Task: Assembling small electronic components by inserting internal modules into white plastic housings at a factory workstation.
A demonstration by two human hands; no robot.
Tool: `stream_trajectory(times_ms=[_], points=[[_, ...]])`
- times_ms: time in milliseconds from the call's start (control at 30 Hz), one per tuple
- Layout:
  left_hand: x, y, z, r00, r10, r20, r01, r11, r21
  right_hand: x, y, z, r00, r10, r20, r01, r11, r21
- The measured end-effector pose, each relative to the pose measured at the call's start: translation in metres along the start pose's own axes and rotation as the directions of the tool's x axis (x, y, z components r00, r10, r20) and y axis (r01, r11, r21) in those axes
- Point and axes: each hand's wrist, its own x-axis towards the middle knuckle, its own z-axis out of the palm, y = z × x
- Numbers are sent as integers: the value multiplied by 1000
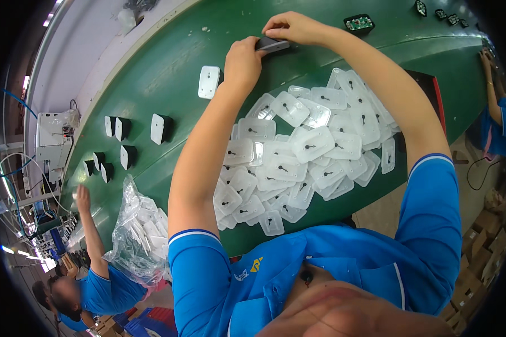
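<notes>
Beyond the heap, at the far side of the green table, my left hand (244, 63) is closed around a small dark grey casing (273, 45). My right hand (296, 28) reaches in from the right, its fingers curled at the casing's far edge. Whatever those fingertips may pinch is hidden. Just left of my left wrist rests a white-faced black box (209, 82). Between my forearms lies a big heap of translucent white plastic covers (314, 143), many with a dark keyhole-shaped mark.
A black case with a green circuit board (359, 23) lies beyond my right forearm, smaller ones (453, 19) farther right. Several white-faced black boxes (158, 128) stand left. A clear bag of white pieces (143, 224) lies near a co-worker's arm (93, 241); another person's arm (489, 84) shows far right.
</notes>
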Motion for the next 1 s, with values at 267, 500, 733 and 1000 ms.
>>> stream_trajectory(times_ms=[267,500,733,1000], points=[[-7,13,-22,912,-124,392,404,440,-802,-39,-5,4,989,94,-116,-59,960,273],[-14,20,-9,899,-85,431,416,476,-775,-76,-33,5,963,-56,-265,-48,928,-369],[-16,-1,-6,908,-146,392,381,677,-630,-196,-137,0,483,-782,-394,433,604,-669],[-8,4,-14,813,-301,498,563,624,-541,-318,-190,14,331,-728,-600,398,684,-611]])
